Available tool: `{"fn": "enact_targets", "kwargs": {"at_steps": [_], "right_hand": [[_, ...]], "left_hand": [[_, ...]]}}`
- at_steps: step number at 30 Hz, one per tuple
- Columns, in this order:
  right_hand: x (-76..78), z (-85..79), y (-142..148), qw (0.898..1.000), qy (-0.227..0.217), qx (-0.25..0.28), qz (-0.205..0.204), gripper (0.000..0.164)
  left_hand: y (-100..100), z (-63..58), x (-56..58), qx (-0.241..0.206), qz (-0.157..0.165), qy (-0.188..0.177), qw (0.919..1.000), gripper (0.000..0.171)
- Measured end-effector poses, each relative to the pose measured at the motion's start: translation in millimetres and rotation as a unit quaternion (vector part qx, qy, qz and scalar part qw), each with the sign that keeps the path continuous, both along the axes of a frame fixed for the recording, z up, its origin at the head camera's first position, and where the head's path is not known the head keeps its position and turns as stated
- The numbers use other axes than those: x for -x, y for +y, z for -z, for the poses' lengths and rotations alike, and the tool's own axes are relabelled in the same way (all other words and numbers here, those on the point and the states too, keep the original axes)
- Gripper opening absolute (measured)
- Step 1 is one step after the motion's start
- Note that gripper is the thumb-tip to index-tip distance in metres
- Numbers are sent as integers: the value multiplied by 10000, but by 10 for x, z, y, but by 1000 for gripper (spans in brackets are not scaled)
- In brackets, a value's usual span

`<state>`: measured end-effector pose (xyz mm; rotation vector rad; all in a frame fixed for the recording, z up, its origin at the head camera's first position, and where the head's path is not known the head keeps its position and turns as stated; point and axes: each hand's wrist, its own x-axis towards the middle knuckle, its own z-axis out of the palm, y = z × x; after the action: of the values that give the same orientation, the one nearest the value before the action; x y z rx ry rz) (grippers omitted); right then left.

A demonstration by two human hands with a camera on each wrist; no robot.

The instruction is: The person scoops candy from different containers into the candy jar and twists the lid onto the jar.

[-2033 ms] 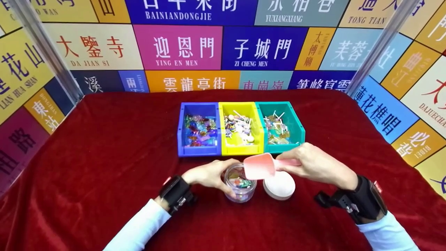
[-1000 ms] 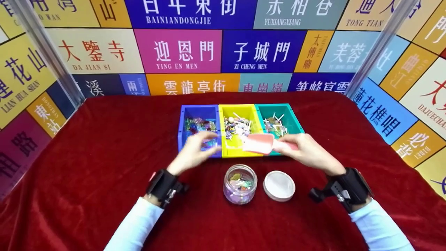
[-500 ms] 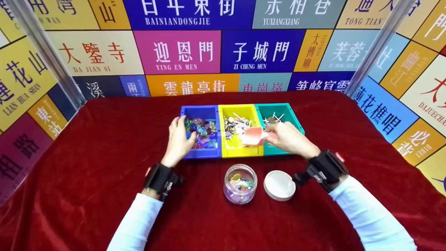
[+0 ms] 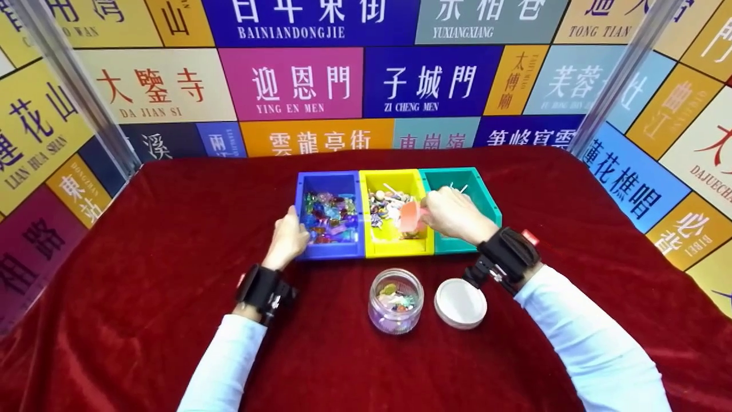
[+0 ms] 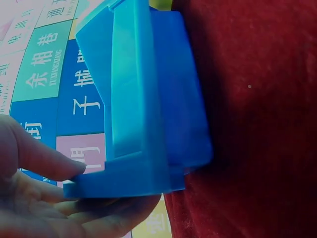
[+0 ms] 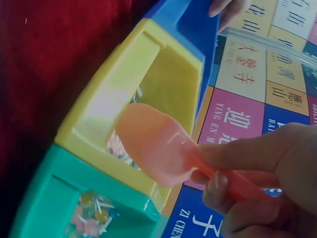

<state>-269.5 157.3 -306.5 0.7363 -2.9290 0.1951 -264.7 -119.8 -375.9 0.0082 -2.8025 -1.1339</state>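
Note:
My right hand (image 4: pixel 457 214) grips the handle of a pink scoop (image 6: pixel 156 144). The scoop's blade is tilted down into the yellow bin (image 4: pixel 400 247), over small mixed beads and white-stemmed pieces (image 4: pixel 390 207). My left hand (image 4: pixel 287 237) holds the left wall of the blue bin (image 5: pixel 133 99), thumb on the inner side and fingers outside. Colourful clear beads (image 4: pixel 331 214) fill the blue bin. The green bin (image 6: pixel 64 183) stands right of the yellow one, partly hidden under my right hand in the head view, with white-stemmed pieces in it.
An uncapped clear jar (image 4: pixel 396 303) with mixed small pieces stands in front of the bins. Its white lid (image 4: pixel 460 303) lies just right of it, below my right wrist. Red cloth (image 4: pixel 171 257) covers the table, and printed panels (image 4: pixel 291 83) rise behind.
My left hand has left the jar and moved to the blue bin's left wall. My right hand has carried the scoop from above the jar to the yellow bin and lowered it in.

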Motion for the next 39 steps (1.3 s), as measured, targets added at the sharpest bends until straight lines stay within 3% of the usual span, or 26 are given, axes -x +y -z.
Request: {"fn": "enact_targets", "kwargs": {"at_steps": [3,6,10,14,17,24,26,30,35,39], "right_hand": [[13,14,-35,9987,433,-238,-96,15],[21,54,-96,9910,1117,-636,-381,9],[41,148,-213,9675,2058,-1237,-790,8],[69,265,-297,9424,2712,-1639,-1071,10],[85,337,-315,9361,2849,-1705,-1160,11],[82,295,-362,9643,1943,-1597,-829,12],[92,224,-376,9756,1416,-1544,-650,8],[139,42,-375,9935,-93,-1132,-7,10],[225,-78,-325,9871,-1297,-566,748,17],[257,-40,-302,9826,-1457,-559,1011,23]], "left_hand": [[5,4,7,-14,-9,-118,9999,56],[9,5,14,12,-26,-159,9999,58],[11,5,16,21,-32,-164,9999,56],[16,7,5,116,-46,-101,9999,53],[24,9,-1,197,-52,-62,9998,53],[10,17,-1,134,-39,-137,9998,58],[6,16,-4,103,-67,-176,9998,58],[5,23,2,100,-84,-190,9997,58],[7,26,10,125,-66,-109,9998,56],[11,25,9,91,-81,-155,9998,55]]}}
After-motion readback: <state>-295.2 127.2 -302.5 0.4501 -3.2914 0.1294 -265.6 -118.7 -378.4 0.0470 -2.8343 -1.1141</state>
